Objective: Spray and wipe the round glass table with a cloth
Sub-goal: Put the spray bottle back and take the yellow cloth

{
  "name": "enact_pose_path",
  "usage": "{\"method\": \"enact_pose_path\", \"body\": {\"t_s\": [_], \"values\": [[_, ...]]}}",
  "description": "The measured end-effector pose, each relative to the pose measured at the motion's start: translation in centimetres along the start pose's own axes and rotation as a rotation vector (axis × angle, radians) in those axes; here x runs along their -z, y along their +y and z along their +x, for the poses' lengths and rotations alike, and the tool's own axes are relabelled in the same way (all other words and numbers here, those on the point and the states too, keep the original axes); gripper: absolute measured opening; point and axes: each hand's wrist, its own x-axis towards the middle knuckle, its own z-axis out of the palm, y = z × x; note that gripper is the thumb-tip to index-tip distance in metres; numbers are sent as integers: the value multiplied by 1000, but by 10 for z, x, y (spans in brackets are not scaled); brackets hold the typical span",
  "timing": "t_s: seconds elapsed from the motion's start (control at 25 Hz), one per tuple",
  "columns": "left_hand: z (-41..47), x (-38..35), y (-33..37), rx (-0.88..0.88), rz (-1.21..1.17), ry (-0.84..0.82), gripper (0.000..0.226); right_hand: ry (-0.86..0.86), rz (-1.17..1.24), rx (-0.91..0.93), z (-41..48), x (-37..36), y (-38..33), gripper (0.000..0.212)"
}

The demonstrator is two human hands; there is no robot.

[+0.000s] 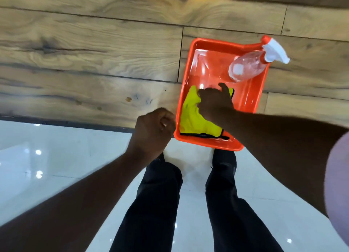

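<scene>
An orange plastic tray [251,93] sits on a wooden surface and overhangs its near edge. Inside it lies a yellow cloth [194,119] with black trim, at the near left end. A clear spray bottle [247,65] with a white and orange trigger head lies on its side across the tray's far right corner. My right hand [215,102] rests on the cloth with fingers curled into it. My left hand [153,132] hovers just left of the tray, loosely closed, holding nothing I can see. No round glass table is in view.
The wood-grain surface [94,63] spans the upper half of the view. Below it is a glossy white tiled floor [56,157]. My legs in dark trousers [160,204] stand close to the near edge under the tray.
</scene>
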Motion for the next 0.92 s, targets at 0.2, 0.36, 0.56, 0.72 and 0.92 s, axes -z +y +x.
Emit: {"method": "enact_pose_path", "body": {"t_s": [0.2,0.36,0.56,0.72,0.92], "values": [[-47,30,24,122,-84,-140,12,10,369,66,-92,54,19,38],[-80,63,87,296,-287,-82,13,217,279,195,-194,146,15,36],[-156,155,222,474,-607,-121,56,466,162,569,-330,309,-29,20],[-240,247,285,501,-777,67,19,486,208,599,-427,411,-61,38],[-361,325,290,425,-1097,398,27,81,188,580,-447,455,-61,58]]}}
